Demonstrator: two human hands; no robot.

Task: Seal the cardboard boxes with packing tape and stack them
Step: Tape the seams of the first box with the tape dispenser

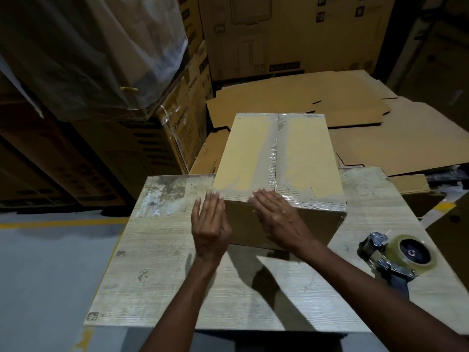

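Where the view ends at the back, printed cartons (279, 34) stand stacked high. One stack at far left is wrapped in clear film (88, 47). Grey floor (45, 270) at lower left, crossed by a yellow line (63, 223).

Flat cardboard sheets (380, 138) lie piled behind and right of the worktop, overlapping, edges notched.

Worktop (157, 275): pale wood-grain top, worn and stained at its far left corner.

Box (248, 148): closed and upright on the worktop. It sits toward the far edge and its far end juts out past that edge. Clear tape (275, 153) runs along the centre seam of the lid, wrinkled at mid-length. More tape crosses the near top edge and wraps onto the near face.

Dispenser (396, 257): lies on the worktop near the right edge, just right of the box and apart from it. It is loaded with a roll of clear tape, with nothing touching it.

Right hand (276, 219): grip fully open, fingers straight and together. The palm lies flat on the taped near top edge beside the seam and holds nothing.

Left hand (210, 224): grip open too, fingers straight. It is laid against the box's near left corner with fingertips at the top edge, and holds nothing. Both hands are slightly blurred
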